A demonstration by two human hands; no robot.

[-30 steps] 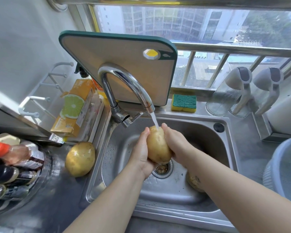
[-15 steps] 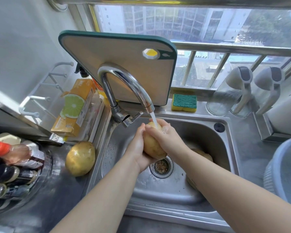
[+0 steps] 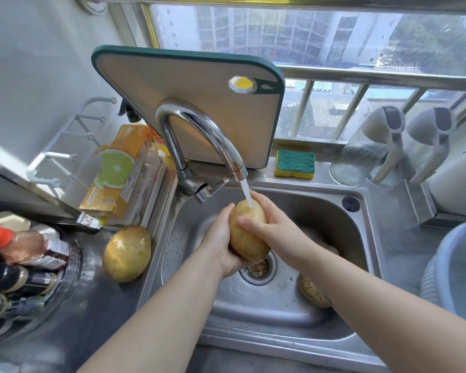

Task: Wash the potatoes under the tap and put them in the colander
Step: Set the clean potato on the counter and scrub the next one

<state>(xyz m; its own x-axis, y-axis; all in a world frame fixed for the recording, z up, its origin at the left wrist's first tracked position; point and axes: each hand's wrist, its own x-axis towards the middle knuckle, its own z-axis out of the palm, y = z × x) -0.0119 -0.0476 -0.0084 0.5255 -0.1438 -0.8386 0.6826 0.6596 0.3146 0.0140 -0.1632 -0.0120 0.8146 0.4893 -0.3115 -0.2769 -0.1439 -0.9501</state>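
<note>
A yellow-brown potato (image 3: 249,235) is held over the drain of the steel sink (image 3: 280,319), with water from the chrome tap (image 3: 199,135) running onto its top. My left hand (image 3: 221,243) cups it from the left and below. My right hand (image 3: 269,224) wraps over its right side, thumb across the front. A second potato (image 3: 312,292) lies on the sink floor, partly hidden by my right forearm. A third, wet potato (image 3: 127,253) rests on the counter left of the sink. The pale blue colander (image 3: 457,267) stands at the right edge.
A green-rimmed cutting board (image 3: 189,98) leans behind the tap. A green and yellow sponge (image 3: 295,164) lies on the sill, with clear jugs (image 3: 374,149) to its right. An orange box (image 3: 116,173) sits left of the tap. Bottles (image 3: 16,259) crowd the left counter.
My right hand has slid over the potato from its right side to its top and back to the front, rubbing it, while the potato turned slightly under the water. The left hand stayed underneath.
</note>
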